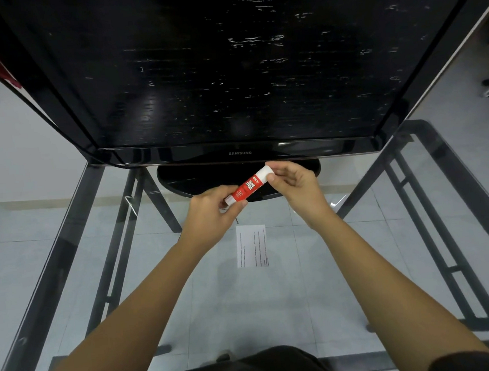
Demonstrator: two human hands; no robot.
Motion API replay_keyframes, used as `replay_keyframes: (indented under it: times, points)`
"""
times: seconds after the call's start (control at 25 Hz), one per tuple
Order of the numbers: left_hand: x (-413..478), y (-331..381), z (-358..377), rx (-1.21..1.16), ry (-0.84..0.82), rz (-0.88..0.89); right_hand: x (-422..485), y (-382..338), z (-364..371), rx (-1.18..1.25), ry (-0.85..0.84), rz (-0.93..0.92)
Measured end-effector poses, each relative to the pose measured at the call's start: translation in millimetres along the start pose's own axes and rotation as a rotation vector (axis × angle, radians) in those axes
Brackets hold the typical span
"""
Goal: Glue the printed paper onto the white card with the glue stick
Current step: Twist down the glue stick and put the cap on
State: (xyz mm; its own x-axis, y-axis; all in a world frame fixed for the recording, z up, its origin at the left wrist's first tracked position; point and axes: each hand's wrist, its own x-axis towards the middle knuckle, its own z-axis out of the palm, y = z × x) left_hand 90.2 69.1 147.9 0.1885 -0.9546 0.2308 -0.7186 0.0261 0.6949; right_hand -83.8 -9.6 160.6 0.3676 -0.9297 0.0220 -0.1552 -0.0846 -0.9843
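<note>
Over the glass counter (67, 257) I pinch the red-and-white glue stick (248, 187): left hand (213, 209) grips its base, right hand (294, 183) its cap, likely for uncapping.

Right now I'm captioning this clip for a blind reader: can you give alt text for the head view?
Two bare hands hold a red glue stick above a glass table: the left hand grips its base, the right hand pinches its white cap. A printed paper lies flat on the glass below, and a dark monitor stands behind.
</note>
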Motion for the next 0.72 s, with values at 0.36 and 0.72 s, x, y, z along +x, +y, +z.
replay_keyframes:
  times: [0.36, 0.72]
  points:
    - [4.2, 1.2, 13.4, -0.143, 0.076, -0.062, -1.2, 2.6, 11.9, 0.179, 0.1, 0.112]
    - [1.3, -37.7, 71.3, 0.033, -0.172, -0.1, 7.4, 57.7, 7.2, 0.017, 0.138, 0.345]
